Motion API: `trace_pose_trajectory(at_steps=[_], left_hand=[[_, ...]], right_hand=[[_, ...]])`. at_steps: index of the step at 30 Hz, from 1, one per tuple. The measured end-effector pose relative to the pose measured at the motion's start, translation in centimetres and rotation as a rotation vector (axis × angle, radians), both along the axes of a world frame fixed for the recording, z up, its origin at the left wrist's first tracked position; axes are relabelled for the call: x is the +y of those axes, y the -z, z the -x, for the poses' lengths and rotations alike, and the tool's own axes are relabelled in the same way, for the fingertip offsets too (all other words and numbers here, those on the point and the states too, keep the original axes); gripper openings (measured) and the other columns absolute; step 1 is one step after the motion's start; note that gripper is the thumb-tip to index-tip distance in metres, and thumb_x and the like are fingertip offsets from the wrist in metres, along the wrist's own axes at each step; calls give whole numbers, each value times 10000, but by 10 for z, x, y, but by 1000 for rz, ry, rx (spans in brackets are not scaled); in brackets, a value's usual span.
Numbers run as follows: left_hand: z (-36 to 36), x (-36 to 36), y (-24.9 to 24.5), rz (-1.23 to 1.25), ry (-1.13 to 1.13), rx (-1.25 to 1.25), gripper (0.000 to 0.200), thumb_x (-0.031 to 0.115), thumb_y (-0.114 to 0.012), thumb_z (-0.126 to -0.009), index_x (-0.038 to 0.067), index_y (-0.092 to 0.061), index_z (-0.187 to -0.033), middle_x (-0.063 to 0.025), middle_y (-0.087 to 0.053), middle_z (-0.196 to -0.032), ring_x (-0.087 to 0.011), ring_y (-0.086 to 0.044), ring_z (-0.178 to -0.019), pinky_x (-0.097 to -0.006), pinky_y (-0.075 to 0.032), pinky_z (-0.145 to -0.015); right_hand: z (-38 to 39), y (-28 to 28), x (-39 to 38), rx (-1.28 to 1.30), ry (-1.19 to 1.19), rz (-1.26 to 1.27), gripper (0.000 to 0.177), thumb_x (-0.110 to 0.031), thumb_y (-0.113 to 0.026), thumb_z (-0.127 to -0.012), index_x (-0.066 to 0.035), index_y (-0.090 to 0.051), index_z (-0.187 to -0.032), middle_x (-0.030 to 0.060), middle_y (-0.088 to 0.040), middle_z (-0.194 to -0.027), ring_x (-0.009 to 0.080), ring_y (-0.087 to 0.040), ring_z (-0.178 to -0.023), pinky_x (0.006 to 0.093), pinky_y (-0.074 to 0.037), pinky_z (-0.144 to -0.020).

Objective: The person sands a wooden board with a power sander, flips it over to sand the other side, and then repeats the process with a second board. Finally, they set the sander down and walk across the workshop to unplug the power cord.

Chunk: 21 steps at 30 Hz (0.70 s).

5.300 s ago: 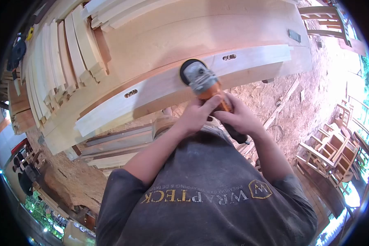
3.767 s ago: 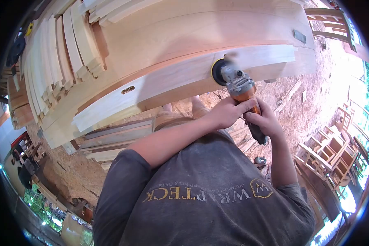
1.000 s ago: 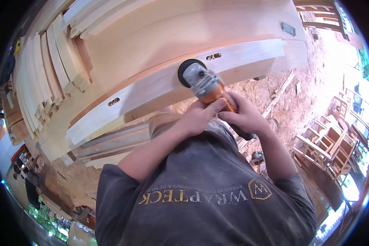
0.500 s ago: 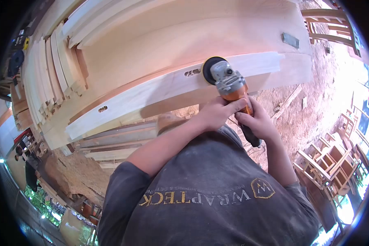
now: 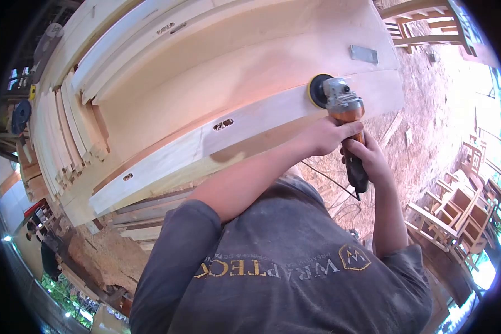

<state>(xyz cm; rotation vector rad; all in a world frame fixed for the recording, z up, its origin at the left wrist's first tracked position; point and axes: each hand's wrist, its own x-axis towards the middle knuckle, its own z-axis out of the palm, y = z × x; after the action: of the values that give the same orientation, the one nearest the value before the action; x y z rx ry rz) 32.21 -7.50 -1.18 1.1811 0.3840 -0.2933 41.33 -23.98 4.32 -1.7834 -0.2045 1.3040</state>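
Both hands hold an orange and silver angle grinder (image 5: pixel 345 103) fitted with a round black and yellow sanding disc (image 5: pixel 319 91). My left hand (image 5: pixel 328 135) is wrapped round the orange body just behind the metal head. Farther back, my right hand (image 5: pixel 368 158) grips the black handle, whose end points toward me. The disc lies against the right part of a long pale curved board (image 5: pixel 195 146). Two oblong slots are cut in that board, left of the disc. Beneath it is a wide wooden work surface (image 5: pixel 217 78).
Stacked wooden strips (image 5: pixel 61 131) lie on the left of the surface. A grey rectangular block (image 5: pixel 364 54) rests at its right. Wooden chair frames (image 5: pixel 456 209) stand at the right, another chair (image 5: pixel 428 25) at the top right. A thin cord (image 5: pixel 334 181) hangs below the grinder.
Both hands and the grinder have moved right along the board, toward its right end. The view has shifted too, and a cord now shows under the handle.
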Motion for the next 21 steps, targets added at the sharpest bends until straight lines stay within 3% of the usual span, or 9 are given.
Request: trace_pose_trajectory(at_steps=[3, 8, 12, 15, 17, 21], left_hand=[[-35, -19, 17, 31, -68, -91, 471, 459, -671, -983, 45, -702, -1205, -104, -727, -1109, -185, -648, -1052, -351, -498, -960], [-54, -13, 9, -34, 46, -74, 482, 476, -689, -958, 41, -719, -1165, -99, -733, -1101, -191, -660, -1012, -352, -511, -924], [-1, -4, 5, -175, 105, -10, 529, 515, -654, -959, 47, -716, -1198, -126, -745, -1051, -201, -685, -987, -363, -519, -910], [69, 11, -1, -27, 62, 102, 544, 511, -642, -987, 53, -683, -1278, -108, -724, -1152, -193, -674, -1031, -367, -525, -908], [113, 11, 14, 45, -84, 151, 572, 529, -643, -974, 29, -689, -1247, -142, -728, -1148, -228, -693, -1066, -365, -522, -948], [174, 44, -14, 118, -121, 217, 536, 458, -649, -999, 13, -661, -1297, -147, -716, -1187, -216, -681, -1109, -345, -526, -958]], right_hand=[[-15, -2, -8, -6, 108, 30, 328, -237, -667, -964, -28, -582, -1203, 39, -623, -922, 119, -614, -806, 305, -537, -728], [-12, -4, -12, -1, 196, 2, 254, -209, -614, -992, -39, -594, -1181, 45, -625, -916, 125, -608, -783, 303, -529, -709], [32, 2, -8, 31, 192, -10, 249, -190, -621, -960, -37, -584, -1153, 26, -600, -910, 106, -591, -796, 289, -525, -718], [75, 6, 12, 59, 46, -63, 321, -169, -658, -929, -21, -578, -1202, 19, -603, -922, 86, -583, -787, 267, -514, -696], [99, 7, 24, 29, -55, -31, 428, -209, -690, -920, 9, -568, -1268, 67, -653, -1020, 122, -632, -883, 296, -531, -785], [142, 9, 57, -55, -245, -2, 546, -290, -727, -903, 32, -548, -1306, 148, -679, -1105, 207, -665, -1012, 360, -524, -912]])
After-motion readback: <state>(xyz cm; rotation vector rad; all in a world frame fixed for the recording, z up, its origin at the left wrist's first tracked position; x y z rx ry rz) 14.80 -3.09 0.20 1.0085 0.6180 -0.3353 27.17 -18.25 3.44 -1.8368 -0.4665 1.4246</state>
